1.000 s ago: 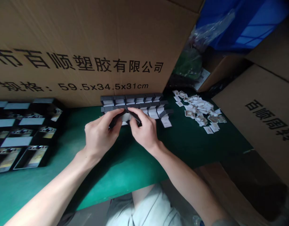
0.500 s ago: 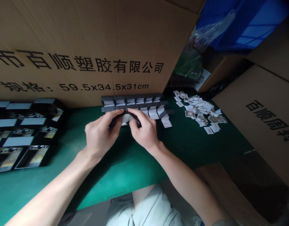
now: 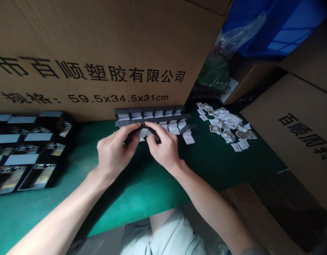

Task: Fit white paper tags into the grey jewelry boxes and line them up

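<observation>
My left hand (image 3: 113, 151) and my right hand (image 3: 163, 147) meet over the green table (image 3: 142, 184), each pinching one side of a small dark box (image 3: 142, 132) with a pale inside. The box is held just in front of two rows of like small dark boxes (image 3: 153, 117) with white inserts, which stand against a big cardboard carton (image 3: 99, 53). Fingers of both hands are curled around the box, hiding most of it.
A heap of small white cards (image 3: 226, 124) lies to the right of the rows. Black trays (image 3: 22, 148) holding flat packs sit at the left. Cardboard cartons (image 3: 299, 131) stand at the right, and a blue crate (image 3: 272, 24) at the back right.
</observation>
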A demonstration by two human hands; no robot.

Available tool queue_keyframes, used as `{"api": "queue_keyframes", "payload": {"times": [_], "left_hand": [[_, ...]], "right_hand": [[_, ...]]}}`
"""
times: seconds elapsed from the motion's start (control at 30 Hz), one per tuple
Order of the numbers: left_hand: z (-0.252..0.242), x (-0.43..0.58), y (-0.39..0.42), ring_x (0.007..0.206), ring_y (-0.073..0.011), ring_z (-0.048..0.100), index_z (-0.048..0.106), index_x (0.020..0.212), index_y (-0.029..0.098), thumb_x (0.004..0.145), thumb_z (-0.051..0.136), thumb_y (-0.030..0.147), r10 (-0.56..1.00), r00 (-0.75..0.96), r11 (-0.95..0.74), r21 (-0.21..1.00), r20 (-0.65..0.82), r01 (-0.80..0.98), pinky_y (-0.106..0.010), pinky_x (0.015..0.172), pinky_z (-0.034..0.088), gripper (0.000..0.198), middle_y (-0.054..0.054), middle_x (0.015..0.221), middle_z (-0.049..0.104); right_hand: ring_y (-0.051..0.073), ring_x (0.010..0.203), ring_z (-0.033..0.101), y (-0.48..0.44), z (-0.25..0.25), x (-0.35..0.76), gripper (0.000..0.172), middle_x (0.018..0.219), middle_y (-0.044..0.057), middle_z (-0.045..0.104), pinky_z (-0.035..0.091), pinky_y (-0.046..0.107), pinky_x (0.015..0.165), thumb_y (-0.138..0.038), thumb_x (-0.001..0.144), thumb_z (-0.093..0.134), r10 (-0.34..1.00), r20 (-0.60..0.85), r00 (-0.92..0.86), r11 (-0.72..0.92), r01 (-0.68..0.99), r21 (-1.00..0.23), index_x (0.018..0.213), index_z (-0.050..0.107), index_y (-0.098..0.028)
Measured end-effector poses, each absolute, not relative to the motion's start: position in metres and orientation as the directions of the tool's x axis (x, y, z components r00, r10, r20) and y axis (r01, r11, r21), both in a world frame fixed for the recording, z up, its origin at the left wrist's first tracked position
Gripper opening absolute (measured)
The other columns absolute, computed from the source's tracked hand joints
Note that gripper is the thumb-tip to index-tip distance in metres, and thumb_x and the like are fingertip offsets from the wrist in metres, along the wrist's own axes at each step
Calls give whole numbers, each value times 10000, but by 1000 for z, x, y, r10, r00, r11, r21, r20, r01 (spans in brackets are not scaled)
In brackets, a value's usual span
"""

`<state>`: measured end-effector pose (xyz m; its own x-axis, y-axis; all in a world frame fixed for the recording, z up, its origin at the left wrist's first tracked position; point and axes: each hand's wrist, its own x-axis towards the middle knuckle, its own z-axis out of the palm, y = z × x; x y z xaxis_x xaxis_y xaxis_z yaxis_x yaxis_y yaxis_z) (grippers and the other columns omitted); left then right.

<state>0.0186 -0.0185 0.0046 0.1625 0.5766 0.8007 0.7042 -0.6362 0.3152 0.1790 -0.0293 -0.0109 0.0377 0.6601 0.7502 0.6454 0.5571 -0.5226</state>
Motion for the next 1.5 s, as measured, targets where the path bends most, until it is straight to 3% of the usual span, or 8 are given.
{"api": "queue_keyframes", "payload": {"times": [0.37, 0.73, 1.0, 1.27, 1.5], "left_hand": [[4, 18, -18, 832, -145, 793, 754, 1146, 231, 968, 619, 149, 550, 220, -674, 273, 805, 686, -183, 686, 554, 239, -15, 1037, 834], [5, 18, -20, 843, -154, 796, 752, 1107, 220, 956, 634, 131, 586, 177, -657, 335, 791, 675, -196, 729, 575, 211, -19, 993, 835], [4, 19, -18, 833, -146, 785, 752, 1149, 233, 945, 633, 138, 598, 163, -631, 335, 785, 699, -196, 732, 570, 255, -8, 1018, 828], [3, 21, -18, 885, -138, 788, 735, 1138, 224, 938, 636, 97, 543, 203, -676, 281, 815, 681, -175, 766, 560, 257, -6, 1067, 828], [4, 21, -19, 835, -144, 779, 735, 1148, 229, 945, 624, 132, 616, 183, -629, 338, 766, 700, -194, 720, 551, 252, -13, 1034, 826]], "right_hand": [[180, 1025, 788, -29, -12, 179, 299, 1133, 58, 808, 638, 271, 955, -111, 951, 519, 641, 766, 55, 586, 611, -533, 1166, 711, -193], [188, 1048, 783, -29, -12, 178, 319, 1126, 45, 809, 641, 289, 974, -134, 947, 516, 643, 764, 54, 575, 625, -528, 1184, 711, -219], [183, 1136, 748, -29, -11, 177, 426, 1222, 40, 778, 607, 285, 1040, -85, 910, 498, 679, 733, 40, 558, 622, -550, 1273, 661, -237], [172, 1086, 758, -29, -8, 179, 373, 1179, 23, 789, 607, 274, 1006, -102, 890, 524, 733, 675, 87, 521, 567, -638, 1201, 675, -242], [182, 1075, 770, -29, -7, 180, 343, 1187, 38, 795, 621, 282, 996, -128, 930, 534, 735, 674, 70, 512, 595, -620, 1214, 698, -228]]}}
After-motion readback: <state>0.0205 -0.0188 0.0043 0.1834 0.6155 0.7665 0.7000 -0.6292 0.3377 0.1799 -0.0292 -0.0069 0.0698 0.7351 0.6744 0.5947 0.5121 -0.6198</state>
